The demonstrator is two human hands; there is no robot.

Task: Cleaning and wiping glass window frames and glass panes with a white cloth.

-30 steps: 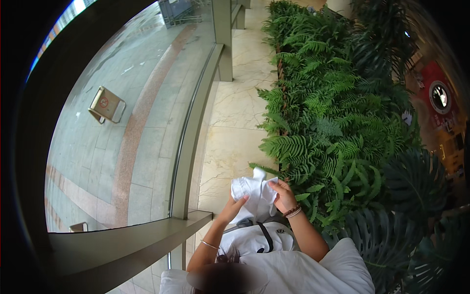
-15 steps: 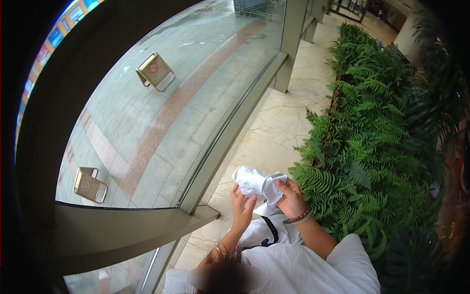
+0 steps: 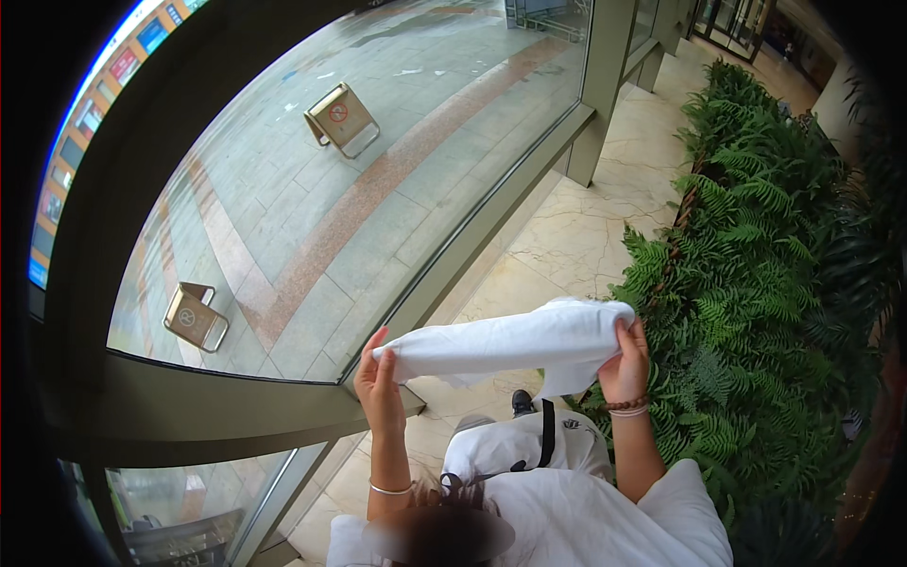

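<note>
A white cloth [image 3: 496, 342] is stretched sideways in front of me, held up between both hands. Its left end is pinched between the thumb and fingers of my left hand [image 3: 380, 383], close to the window frame. My right hand [image 3: 625, 367] grips the other end, thumb on the near side, beside the ferns. A loose flap of the cloth hangs down near the right hand. A bead bracelet circles my right wrist, and a thin bangle my left.
A large window in a beige frame [image 3: 491, 203] runs along my left, with two folding floor signs [image 3: 342, 118] outside. Dense green ferns [image 3: 756, 236] line my right. Between them stretches a pale marble floor [image 3: 576, 241]. My shoe [image 3: 521, 403] shows below the cloth.
The cloth was bunched up between my hands and is now drawn out into a long strip. My hands have moved well apart, the left to the left, the right to the right.
</note>
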